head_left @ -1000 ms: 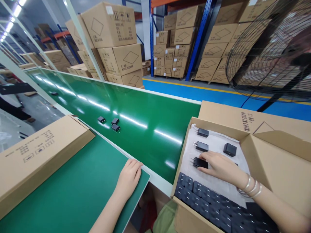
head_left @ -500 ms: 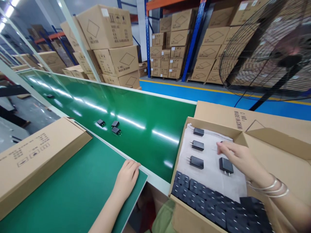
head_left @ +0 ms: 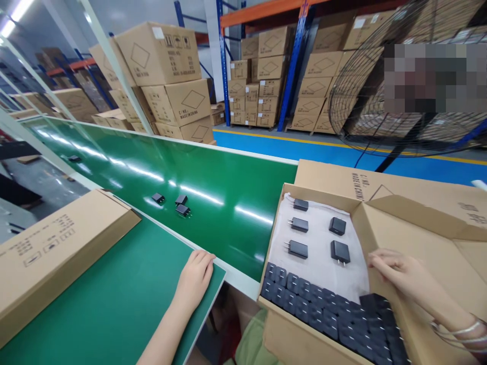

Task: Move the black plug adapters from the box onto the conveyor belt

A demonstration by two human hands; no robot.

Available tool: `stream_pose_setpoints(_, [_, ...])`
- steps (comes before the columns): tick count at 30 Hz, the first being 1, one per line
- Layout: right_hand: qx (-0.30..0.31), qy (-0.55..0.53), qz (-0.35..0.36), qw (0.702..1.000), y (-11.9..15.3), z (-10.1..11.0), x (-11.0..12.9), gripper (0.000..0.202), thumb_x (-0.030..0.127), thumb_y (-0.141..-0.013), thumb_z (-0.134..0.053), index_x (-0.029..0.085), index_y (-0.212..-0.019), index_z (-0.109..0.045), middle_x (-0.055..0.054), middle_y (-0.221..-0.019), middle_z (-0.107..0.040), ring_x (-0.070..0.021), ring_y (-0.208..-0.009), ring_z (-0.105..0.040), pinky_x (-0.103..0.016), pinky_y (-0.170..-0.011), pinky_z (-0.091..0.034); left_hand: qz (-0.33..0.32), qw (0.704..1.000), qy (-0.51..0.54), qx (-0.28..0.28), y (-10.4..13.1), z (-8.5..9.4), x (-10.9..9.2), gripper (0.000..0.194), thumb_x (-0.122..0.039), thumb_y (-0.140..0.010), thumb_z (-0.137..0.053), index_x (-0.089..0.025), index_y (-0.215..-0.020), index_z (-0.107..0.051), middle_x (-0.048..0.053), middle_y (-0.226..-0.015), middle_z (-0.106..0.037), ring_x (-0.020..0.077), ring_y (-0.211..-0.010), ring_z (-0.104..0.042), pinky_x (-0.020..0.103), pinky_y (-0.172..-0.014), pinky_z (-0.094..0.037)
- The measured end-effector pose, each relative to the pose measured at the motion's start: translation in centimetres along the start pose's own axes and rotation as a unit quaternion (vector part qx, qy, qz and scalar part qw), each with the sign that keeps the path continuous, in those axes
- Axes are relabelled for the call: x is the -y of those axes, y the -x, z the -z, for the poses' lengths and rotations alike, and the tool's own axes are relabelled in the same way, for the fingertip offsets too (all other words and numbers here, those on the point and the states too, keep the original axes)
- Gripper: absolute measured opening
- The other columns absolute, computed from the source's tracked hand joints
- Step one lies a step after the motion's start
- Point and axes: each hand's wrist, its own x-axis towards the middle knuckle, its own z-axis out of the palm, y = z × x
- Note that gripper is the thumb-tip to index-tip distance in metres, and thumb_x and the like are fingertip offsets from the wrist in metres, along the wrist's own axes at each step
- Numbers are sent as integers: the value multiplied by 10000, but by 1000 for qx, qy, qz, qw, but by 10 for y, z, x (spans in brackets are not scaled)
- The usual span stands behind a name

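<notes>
While we look through the head view, we find five loose black plugs (head_left: 340,252) on the white sheet (head_left: 319,267) inside the open carton (head_left: 287,337), beside packed plugs (head_left: 304,305) with prongs upward. We judge each one light, stiff and rather smooth; its thin prongs could bend, so we should grip the body's sides. Our left hand (head_left: 196,276) rests on the green table (head_left: 114,294), fingers relaxed, holding nothing; our right hand (head_left: 407,276) is apart from the plugs, fingers curled, and we cannot tell whether they enclose something

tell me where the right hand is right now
In the head view, the right hand is at the lower right, over the right side of the open carton, just right of the black charger whose prongs point downward.
</notes>
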Motion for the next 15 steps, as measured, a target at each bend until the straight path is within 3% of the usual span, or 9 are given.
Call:
stream_pose_setpoints(6, [-6,6,3,1000,-1,1,16,465,320,-893,-331,202,-453,-429,-39,-785,-648,-208,-756,-615,-315,-710,-435,-3,999,11,-36,4,-1,-2,263,-205,-908,-361,-210,-910,-624,52,-948,-677,210,-972,-622,364,-847,-533])
stream_pose_setpoints(11, [-26,-11,47,999,-10,-3,30,475,307,-890,-319,206,-431,-385,-39,-650,-583,-202,-696,-588,-323,-712,-420,28,993,70,-91,-5,19,-14,250,-268,-903,-396,-197,-884,-635,72,-945,-675,204,-911,-639,346,-844,-518])
stream_pose_setpoints(13, [-47,-51,45,997,-10,-7,43,498,350,-917,-306,207,-450,-404,-45,-644,-577,-205,-690,-577,-333,-732,-422,61,988,112,-81,-9,31,-29,276,-306,-904,-399,-196,-815,-636,64,-870,-680,196,-826,-645,322,-779,-523])
stream_pose_setpoints(15, [-63,-135,61,987,-5,-12,68,481,399,-941,-297,212,-542,-489,-48,-709,-603,-214,-749,-582,-338,-777,-432,75,981,179,-19,-10,39,-54,372,-347,-920,-360,-203,-696,-619,43,-732,-668,179,-707,-635,296,-704,-515])
